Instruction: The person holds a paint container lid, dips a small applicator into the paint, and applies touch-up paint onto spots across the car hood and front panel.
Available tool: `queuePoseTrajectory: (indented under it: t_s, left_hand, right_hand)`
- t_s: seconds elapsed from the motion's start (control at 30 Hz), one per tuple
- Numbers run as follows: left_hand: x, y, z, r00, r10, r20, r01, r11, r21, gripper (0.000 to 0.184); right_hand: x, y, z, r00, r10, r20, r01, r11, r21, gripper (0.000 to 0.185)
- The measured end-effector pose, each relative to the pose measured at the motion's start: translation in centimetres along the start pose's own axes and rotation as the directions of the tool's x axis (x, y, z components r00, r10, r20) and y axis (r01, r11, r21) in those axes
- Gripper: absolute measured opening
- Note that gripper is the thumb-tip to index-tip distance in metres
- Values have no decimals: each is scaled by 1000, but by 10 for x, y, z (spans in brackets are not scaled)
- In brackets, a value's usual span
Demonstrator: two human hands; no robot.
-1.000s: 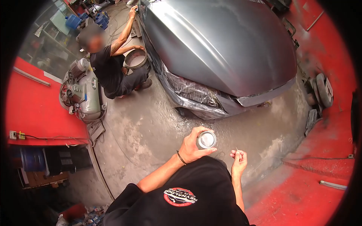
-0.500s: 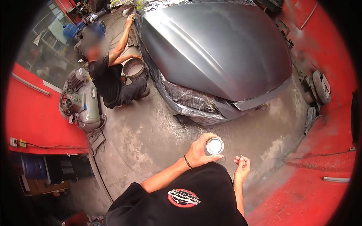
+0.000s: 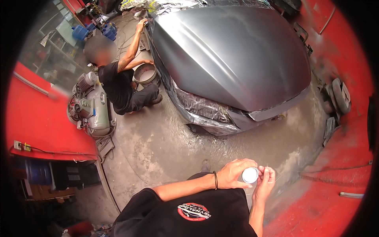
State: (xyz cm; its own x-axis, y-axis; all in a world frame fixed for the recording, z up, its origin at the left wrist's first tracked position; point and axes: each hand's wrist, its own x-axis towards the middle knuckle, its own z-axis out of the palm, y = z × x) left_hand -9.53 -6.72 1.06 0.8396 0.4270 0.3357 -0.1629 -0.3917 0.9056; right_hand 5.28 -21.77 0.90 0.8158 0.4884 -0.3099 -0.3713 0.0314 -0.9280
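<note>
Small round can with bright white top (image 3: 250, 175) is held by the left hand (image 3: 233, 173), fingers wrapped around its side, thumb on the near side. Whether the white is lid or contents cannot be told. Right hand (image 3: 264, 185) is held just beside the can; a thin pale sliver (image 3: 267, 166) is pinched between its fingertips, too fine to be identified. Contact between right fingers and rim cannot be made out. Beyond both hands, matte dark-grey car hood (image 3: 241, 59); below them, stained concrete floor (image 3: 158, 138).

Handling, as judged: can likely light enough for one hand, its wall stiff, its smooth side perhaps slippery. Best gripped around the wall, below the rim, top kept level in case it is open. Sliver probably almost weightless, easily bent or dropped; best pinched lightly at its lower end.
</note>
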Motion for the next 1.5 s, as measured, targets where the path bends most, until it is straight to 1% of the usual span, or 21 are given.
queuePoseTrajectory:
  t_s: [0.07,0.13,0.27,0.33,0.4,0.43,0.5,0.57,0.7,0.77,0.93,1.03,1.13,1.23,1.33,1.43,1.47,1.5]
  left_hand:
    - [-2,1,4,999,1,33,1,999,-45,83]
    - [-3,2,4,999,-5,53,9,997,-75,84]
    - [-3,1,6,998,-7,70,12,998,-68,84]
    - [-1,2,10,997,-7,82,15,995,-97,82]
    - [6,6,10,995,15,95,-6,996,-89,79]
    - [9,8,13,994,22,106,-13,996,-91,78]
    - [16,4,19,988,22,151,-9,996,-89,81]
    - [24,5,27,983,19,182,-6,997,-72,81]
    - [42,5,50,974,3,225,9,998,-54,82]
    - [58,9,66,971,-6,240,22,998,-64,82]
    - [95,11,118,973,-55,222,71,995,-64,83]
    - [115,11,149,980,-73,186,85,995,-54,84]
    - [134,18,178,971,-156,181,176,979,-100,82]
    - [154,19,206,975,-159,156,175,979,-101,83]
    - [171,21,227,971,-198,135,212,972,-100,84]
    - [185,26,242,961,-253,111,267,954,-137,84]
    - [187,24,248,972,-220,85,229,967,-115,85]
    - [190,24,253,972,-220,79,227,969,-99,85]
  right_hand:
    - [4,16,1,999,-50,-10,50,998,-48,13]
    - [2,18,6,999,-34,4,34,998,-47,14]
    - [2,20,5,999,-30,25,31,998,-54,16]
    - [-1,16,2,1000,-27,10,28,997,-70,17]
    - [-5,12,6,998,-45,-37,41,994,-103,18]
    - [-6,13,2,998,-45,-38,42,996,-76,18]
    - [-3,17,-9,999,-36,-40,35,999,-19,17]
    - [1,14,-20,998,-19,-53,19,1000,-11,16]
    - [17,12,-46,1000,8,-22,-8,1000,12,18]
    - [30,6,-59,1000,-7,-10,7,1000,-21,19]
    - [68,-21,-103,999,-32,42,35,998,-60,20]
    - [92,-37,-130,995,-62,76,73,986,-148,20]
    - [115,-48,-160,991,-83,101,104,969,-224,19]
    - [136,-59,-187,984,-120,128,151,950,-275,17]
    - [154,-64,-209,965,-177,192,234,915,-329,20]
    - [161,-83,-219,974,-100,206,152,954,-258,30]
    - [165,-84,-225,962,-113,247,179,949,-261,33]
    - [170,-84,-233,950,-127,287,205,943,-263,36]
